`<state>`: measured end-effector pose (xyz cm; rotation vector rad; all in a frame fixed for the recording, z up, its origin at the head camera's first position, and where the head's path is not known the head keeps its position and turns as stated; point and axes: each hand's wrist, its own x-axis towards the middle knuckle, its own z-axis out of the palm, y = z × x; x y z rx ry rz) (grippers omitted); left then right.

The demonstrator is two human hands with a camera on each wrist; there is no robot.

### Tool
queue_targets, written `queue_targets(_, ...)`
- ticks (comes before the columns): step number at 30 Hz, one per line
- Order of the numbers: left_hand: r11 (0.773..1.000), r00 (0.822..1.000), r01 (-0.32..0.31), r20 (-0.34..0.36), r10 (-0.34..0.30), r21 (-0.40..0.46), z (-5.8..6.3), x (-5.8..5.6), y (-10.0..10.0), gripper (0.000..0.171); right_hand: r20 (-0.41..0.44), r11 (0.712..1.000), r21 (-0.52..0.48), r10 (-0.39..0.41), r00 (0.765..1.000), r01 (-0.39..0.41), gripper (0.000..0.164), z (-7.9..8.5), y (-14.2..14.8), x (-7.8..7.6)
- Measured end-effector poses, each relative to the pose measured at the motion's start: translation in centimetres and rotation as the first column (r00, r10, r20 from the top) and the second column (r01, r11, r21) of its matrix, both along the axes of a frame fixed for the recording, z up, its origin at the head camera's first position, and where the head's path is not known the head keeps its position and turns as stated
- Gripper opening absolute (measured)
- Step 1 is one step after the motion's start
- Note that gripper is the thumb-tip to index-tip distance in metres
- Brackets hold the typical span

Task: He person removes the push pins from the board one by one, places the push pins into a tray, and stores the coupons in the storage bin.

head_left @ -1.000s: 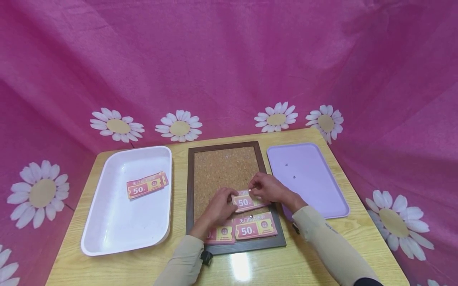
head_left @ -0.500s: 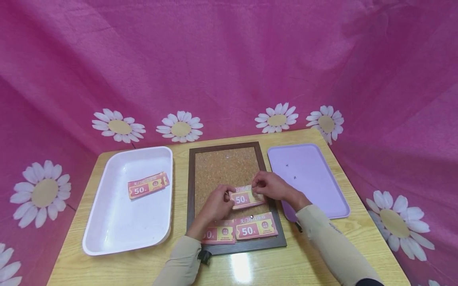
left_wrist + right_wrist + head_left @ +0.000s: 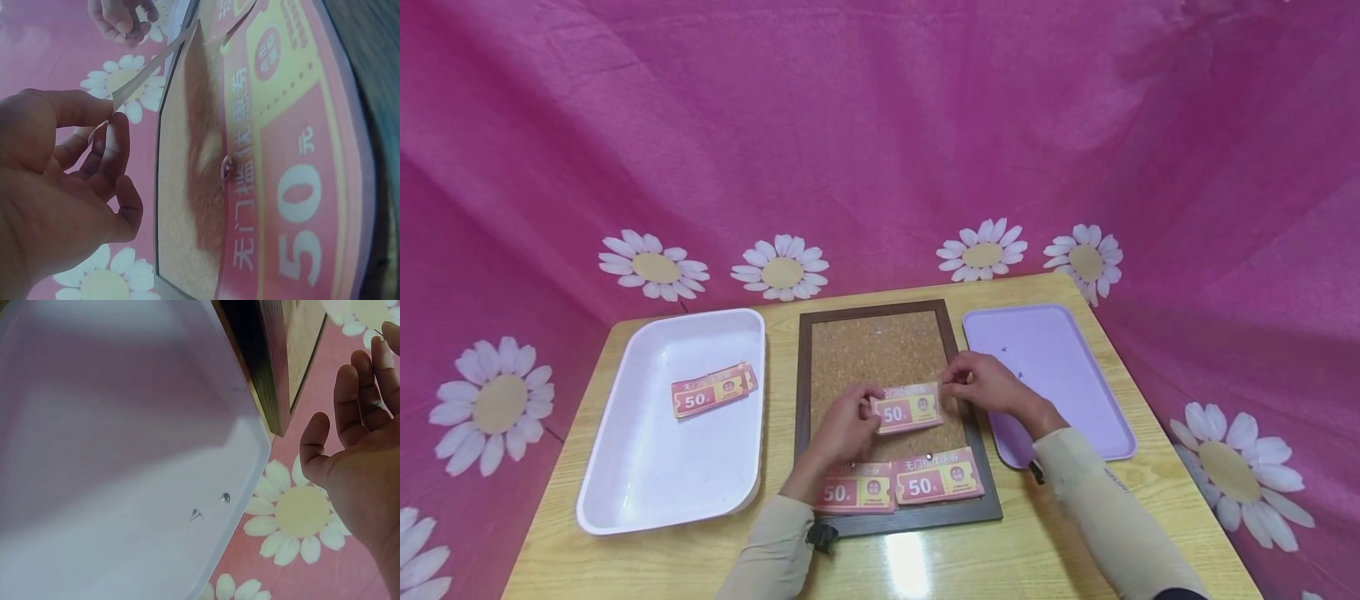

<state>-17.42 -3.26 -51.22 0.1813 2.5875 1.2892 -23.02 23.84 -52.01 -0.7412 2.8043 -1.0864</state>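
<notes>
1. The left hand (image 3: 842,425) pinches the left edge of a pink-and-yellow printed paper coupon (image 3: 907,410), raised over the middle of a brown-framed cork board (image 3: 865,350).
2. The right hand (image 3: 988,387), apart from the left, pinches a thin metal pin (image 3: 379,333) near the coupon's right edge.
3. Two matching coupons (image 3: 936,486) lie along the board's near edge.
4. Toward the wooden tabletop's (image 3: 981,562) left edge, a deep white plastic tray (image 3: 677,475) holds overlapping coupons (image 3: 711,392); toward its right, a flat lilac tray (image 3: 1075,392) bears two silver pins (image 3: 197,515).

The coupons (image 3: 938,483) are pink and yellow, the tray (image 3: 1063,383) lilac, the cloth (image 3: 865,125) magenta with white daisies (image 3: 982,255).
</notes>
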Motion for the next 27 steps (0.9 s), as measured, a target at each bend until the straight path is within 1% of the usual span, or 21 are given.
queue_targets(3,1.000,1.000,-0.006,-0.025,0.006,-0.005,0.1,-0.1,-0.3,0.034,0.005,1.000,-0.005,-0.019,1.000,0.019,0.009,0.2,0.5,-0.1)
queue_targets(7,1.000,0.999,-0.013,-0.049,0.014,0.014,0.3,-0.2,-0.8,0.033,-0.008,1.000,-0.020,-0.020,1.000,0.019,0.009,0.2,1.1,-0.2)
queue_targets(13,0.996,0.999,-0.021,-0.039,0.024,0.091,0.8,-0.3,-1.7,0.033,-0.052,0.999,-0.052,-0.020,0.998,0.017,0.008,-0.2,2.1,-0.2)
queue_targets(16,0.995,0.999,-0.027,-0.044,0.031,0.093,1.0,-0.4,-2.2,0.033,-0.057,0.997,-0.063,-0.036,0.998,0.033,0.008,-0.3,2.6,-0.3)
queue_targets(20,0.994,0.996,-0.043,-0.070,0.051,0.103,1.2,-0.6,-2.7,0.034,-0.032,0.996,-0.074,-0.059,0.998,0.057,0.008,-0.4,3.1,-0.3)
queue_targets(27,0.989,0.992,-0.086,-0.078,0.095,0.119,1.5,-0.8,-3.4,0.036,0.023,0.994,-0.042,-0.098,0.995,0.099,0.007,-0.1,3.4,-0.2)
